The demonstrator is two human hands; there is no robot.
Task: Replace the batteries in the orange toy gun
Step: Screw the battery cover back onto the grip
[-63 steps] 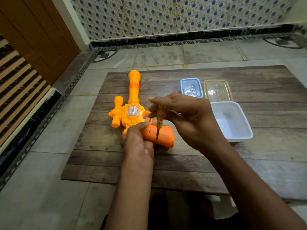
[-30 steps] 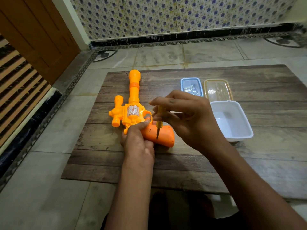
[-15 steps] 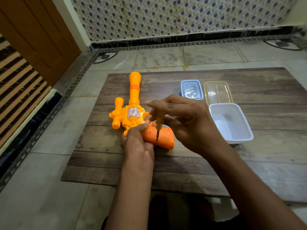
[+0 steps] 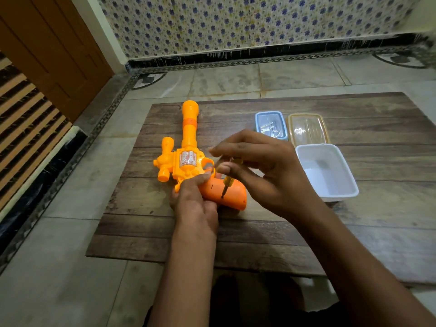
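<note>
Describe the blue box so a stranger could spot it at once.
On the wooden board, look to the far right of the toy gun. Three boxes cluster there; the blue box is the smallest and leftmost, beside the yellow box, beyond the white tub.

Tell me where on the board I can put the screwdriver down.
Bare wood lies along the near edge of the wooden board, in front of both hands, and right of the white tub. It is crowded around the orange toy gun grip.

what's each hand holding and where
The right hand pinches a screwdriver by its yellow handle, tip on the toy gun's grip. The left hand holds the gun where grip meets body.
</note>
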